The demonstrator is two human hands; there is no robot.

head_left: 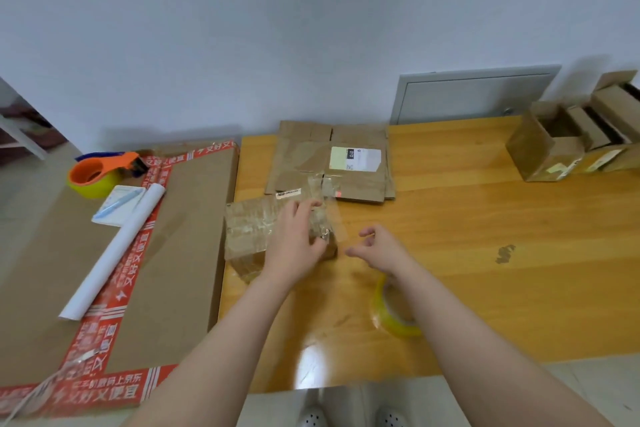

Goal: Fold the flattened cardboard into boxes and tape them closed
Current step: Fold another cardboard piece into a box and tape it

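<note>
A small folded cardboard box (252, 232), wrapped in shiny clear tape, stands at the left edge of the wooden table (450, 218). My left hand (294, 243) rests on its top right part, fingers spread over the tape. A loose strip of clear tape (332, 215) sticks up from the box's right side. My right hand (377, 248) hovers just right of the box, fingers loosely curled, holding nothing. A roll of yellowish clear tape (391, 312) lies on the table under my right forearm. A stack of flattened cardboard (332, 163) with a white label lies behind the box.
A large flat carton with red printed tape (114, 253) lies to the left, carrying an orange tape dispenser (100, 173), a white paper roll (114, 253) and a small notepad with a pen. Several open small boxes (571, 146) stand at the table's far right. A wall is behind.
</note>
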